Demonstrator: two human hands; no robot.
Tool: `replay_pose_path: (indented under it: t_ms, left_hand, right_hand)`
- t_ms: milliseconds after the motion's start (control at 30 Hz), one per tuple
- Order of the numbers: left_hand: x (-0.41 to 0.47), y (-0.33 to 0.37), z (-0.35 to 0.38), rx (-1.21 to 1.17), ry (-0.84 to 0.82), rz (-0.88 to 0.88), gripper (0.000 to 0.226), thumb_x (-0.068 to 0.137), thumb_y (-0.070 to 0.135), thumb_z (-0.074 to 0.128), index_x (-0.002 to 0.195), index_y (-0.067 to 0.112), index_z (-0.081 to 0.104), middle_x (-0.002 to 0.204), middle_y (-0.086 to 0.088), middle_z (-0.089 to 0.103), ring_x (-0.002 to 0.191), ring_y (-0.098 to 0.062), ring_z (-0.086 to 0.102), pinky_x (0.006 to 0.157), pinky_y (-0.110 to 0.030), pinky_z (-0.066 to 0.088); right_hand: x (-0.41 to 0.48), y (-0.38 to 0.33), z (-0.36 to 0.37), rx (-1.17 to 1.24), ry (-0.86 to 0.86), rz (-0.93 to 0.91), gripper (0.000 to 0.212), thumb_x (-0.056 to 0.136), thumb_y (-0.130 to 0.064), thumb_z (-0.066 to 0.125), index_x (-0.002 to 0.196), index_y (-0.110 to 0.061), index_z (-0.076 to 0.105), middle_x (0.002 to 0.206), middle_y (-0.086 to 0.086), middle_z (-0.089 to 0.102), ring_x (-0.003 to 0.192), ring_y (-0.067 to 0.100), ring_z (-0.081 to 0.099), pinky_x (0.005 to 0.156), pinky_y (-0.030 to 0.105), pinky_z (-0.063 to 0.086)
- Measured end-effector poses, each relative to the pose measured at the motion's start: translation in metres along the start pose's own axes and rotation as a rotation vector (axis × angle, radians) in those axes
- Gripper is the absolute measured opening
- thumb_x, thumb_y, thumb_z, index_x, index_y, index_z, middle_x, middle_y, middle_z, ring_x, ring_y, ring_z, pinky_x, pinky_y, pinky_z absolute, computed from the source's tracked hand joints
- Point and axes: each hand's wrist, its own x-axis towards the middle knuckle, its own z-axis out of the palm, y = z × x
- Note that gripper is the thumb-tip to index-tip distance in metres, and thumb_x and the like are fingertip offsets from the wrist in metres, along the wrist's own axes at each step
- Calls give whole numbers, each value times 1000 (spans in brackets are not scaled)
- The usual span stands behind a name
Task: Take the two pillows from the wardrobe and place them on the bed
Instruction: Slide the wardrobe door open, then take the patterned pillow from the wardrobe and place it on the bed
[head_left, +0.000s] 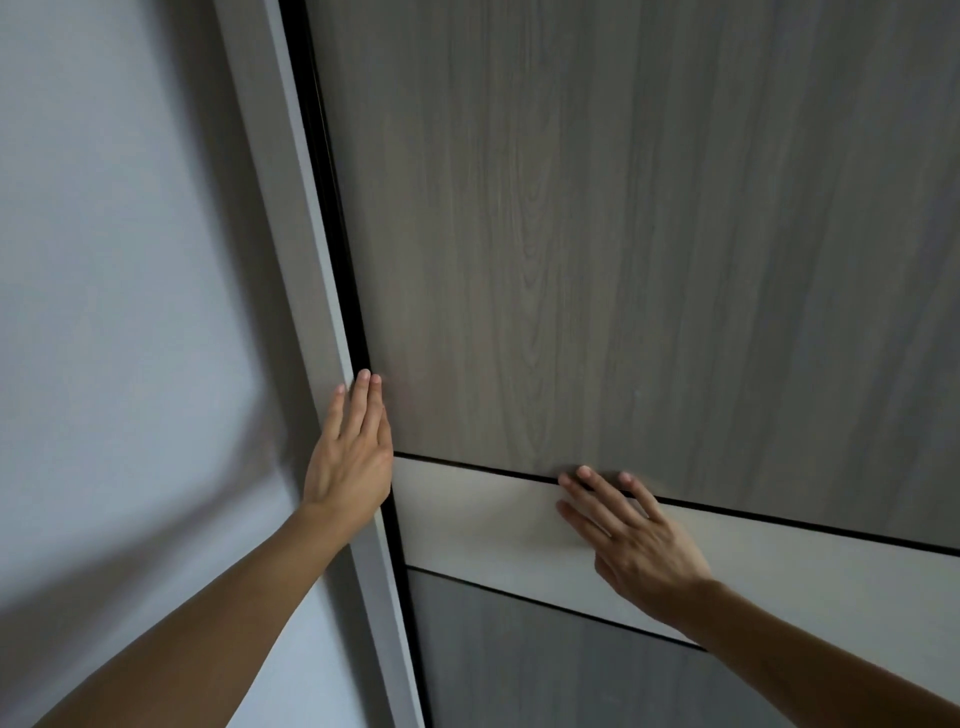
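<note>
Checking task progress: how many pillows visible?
0. Only the shut wardrobe door shows; the left hand sits at its left edge, the right hand on its pale band. The pillows may be hidden behind it.

You have nothing to read here: no text, label, brand, number or sign shows anywhere, neither on the grey wood-grain wardrobe door (623, 234) under your flat hands nor on the pale horizontal band (478, 519) across it.
</note>
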Motion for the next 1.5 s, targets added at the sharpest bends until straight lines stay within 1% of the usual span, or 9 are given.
replay_pose_path:
  t_ms: [167,267,367,467,600,867,1100,1300,1500]
  left_hand:
    - [-1,-3,-8,16,-52,-11,57,86,26,44,133,-5,45,153,-29,20,145,-43,5,118,-56,2]
    - [-7,9,-16,-139,-5,-10,34,77,22,59,99,-3,67,137,-29,48,138,-43,29,116,-58,15]
    - [-19,39,-31,-342,83,35,16,69,16,70,75,3,64,88,-19,65,93,-36,59,84,-50,49]
    - [-36,88,-53,-535,75,182,22,56,12,80,60,9,58,54,-8,59,52,-28,58,51,-32,49]
    - [-58,171,-92,-664,26,397,30,47,18,85,53,16,56,44,0,55,39,-22,56,37,-22,41]
    - [-112,351,-236,-868,-30,707,32,47,24,86,50,16,55,45,0,58,39,-18,58,34,-18,37]
    - [-196,505,-358,-1011,-209,867,25,88,33,43,89,14,59,94,-7,70,89,-33,66,68,-36,49]
    - [-256,600,-417,-1006,-305,1010,25,89,33,40,93,15,58,101,-4,69,95,-28,64,72,-35,46]
    - [-277,677,-417,-935,-453,1091,24,89,32,40,94,15,57,105,-6,68,100,-28,62,78,-37,46]
  right_hand:
    - [4,-7,1,11,-5,-9,74,69,-21,68,139,-15,45,156,10,25,146,30,16,117,51,7]
    - [-1,-13,0,98,-1,-2,64,72,-22,61,135,-17,47,154,14,31,145,31,17,115,55,13]
    - [-32,-16,3,225,32,-1,47,78,-24,56,124,-19,52,145,12,46,137,30,36,110,59,24]
    - [-85,-8,2,290,15,28,35,77,-23,59,112,-19,58,128,8,60,116,26,54,103,51,39]
    - [-172,19,-15,285,-198,216,19,76,-21,57,94,-18,62,99,1,67,87,23,62,81,36,50]
    - [-390,64,-100,215,-472,634,16,63,-20,67,78,-18,64,73,-1,63,66,22,62,60,30,52]
    - [-581,87,-174,143,-674,898,18,61,-23,73,77,-19,65,73,-1,65,69,22,65,61,29,53]
    - [-713,108,-180,163,-852,1076,28,83,-26,51,107,-18,62,108,3,64,105,24,59,89,34,43]
    - [-773,137,-134,246,-942,1137,35,85,-31,46,117,-22,55,119,1,60,114,21,54,92,34,40]
